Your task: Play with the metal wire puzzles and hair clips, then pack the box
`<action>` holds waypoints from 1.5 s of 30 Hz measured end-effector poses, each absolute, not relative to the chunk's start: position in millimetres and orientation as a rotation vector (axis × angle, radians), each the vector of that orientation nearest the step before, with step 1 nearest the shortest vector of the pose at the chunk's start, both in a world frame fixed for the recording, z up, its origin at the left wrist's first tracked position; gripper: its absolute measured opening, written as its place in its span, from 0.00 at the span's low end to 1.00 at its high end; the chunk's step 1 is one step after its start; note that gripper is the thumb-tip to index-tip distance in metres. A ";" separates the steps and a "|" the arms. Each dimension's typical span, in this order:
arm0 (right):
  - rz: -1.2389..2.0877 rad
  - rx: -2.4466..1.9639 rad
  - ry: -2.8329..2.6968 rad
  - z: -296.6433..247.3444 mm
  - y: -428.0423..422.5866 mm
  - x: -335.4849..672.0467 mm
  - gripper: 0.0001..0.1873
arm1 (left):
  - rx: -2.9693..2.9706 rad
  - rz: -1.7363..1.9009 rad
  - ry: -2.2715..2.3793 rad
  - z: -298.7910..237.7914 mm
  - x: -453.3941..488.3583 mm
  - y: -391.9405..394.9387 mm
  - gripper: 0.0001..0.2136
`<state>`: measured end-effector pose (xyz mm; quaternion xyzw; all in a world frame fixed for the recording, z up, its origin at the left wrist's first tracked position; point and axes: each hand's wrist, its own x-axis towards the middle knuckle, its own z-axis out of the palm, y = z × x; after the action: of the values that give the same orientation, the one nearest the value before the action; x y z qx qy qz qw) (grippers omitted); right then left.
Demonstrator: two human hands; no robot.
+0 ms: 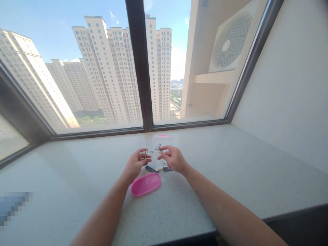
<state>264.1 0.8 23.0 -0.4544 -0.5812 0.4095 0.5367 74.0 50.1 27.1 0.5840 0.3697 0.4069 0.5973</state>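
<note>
Between the fingertips of my left hand (135, 164) is a thin looped piece (146, 154) that looks like bent metal wire. My right hand (174, 159) pinches a similar looped wire piece (159, 148) by one side. The two pieces are held apart, a short way from each other over the sill. A small ring (151, 152) shows between my hands. Below them lies something with black handle-like parts (151, 168) and a lighter middle, its right end partly behind my right hand. A pink oval tray (146, 185) sits near my left wrist.
A translucent white container (164, 139) with some pink stands behind my right hand. The pale speckled sill (179, 208) ends at a dark front edge. Dark-framed windows (147, 128) close off the back, and a white wall (289, 85) rises at the right. A pixelated bluish patch covers the lower left.
</note>
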 end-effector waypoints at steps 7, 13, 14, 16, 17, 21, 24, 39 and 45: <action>0.971 -1.099 -1.391 25.6 -1.2 263.7 0.17 | 1.236 0.919 0.877 28.5 73.7 47.9 0.24; 0.961 -1.114 -1.394 27.2 -2.5 264.1 0.18 | 1.190 0.912 0.835 27.2 74.5 47.2 0.28; 0.961 -1.115 -1.393 27.5 -2.6 264.1 0.18 | 1.187 0.911 0.827 26.8 74.6 47.1 0.29; 0.961 -1.116 -1.393 27.8 -2.6 264.4 0.18 | 1.182 0.914 0.811 26.2 74.9 46.9 0.29; 0.961 -1.118 -1.394 27.6 -2.4 264.5 0.18 | 1.179 0.920 0.806 26.0 74.9 46.9 0.29; 0.957 -1.138 -1.387 25.1 -0.7 264.6 0.18 | 1.179 0.981 0.812 24.8 74.5 48.8 0.22; 0.941 -1.145 -1.390 22.0 0.8 263.9 0.18 | 1.170 0.982 0.817 22.8 73.2 51.9 0.16; 0.912 -1.136 -1.445 18.2 1.1 260.2 0.15 | 1.113 0.853 0.761 26.1 75.9 44.9 0.10; 0.907 -1.138 -1.448 17.0 1.8 260.6 0.15 | 1.093 0.791 0.688 19.5 75.7 47.1 0.10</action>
<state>260.6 1.8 17.0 -0.4743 -0.6032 0.3781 0.5179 75.7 47.1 19.5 0.4957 0.3122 0.3588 0.7266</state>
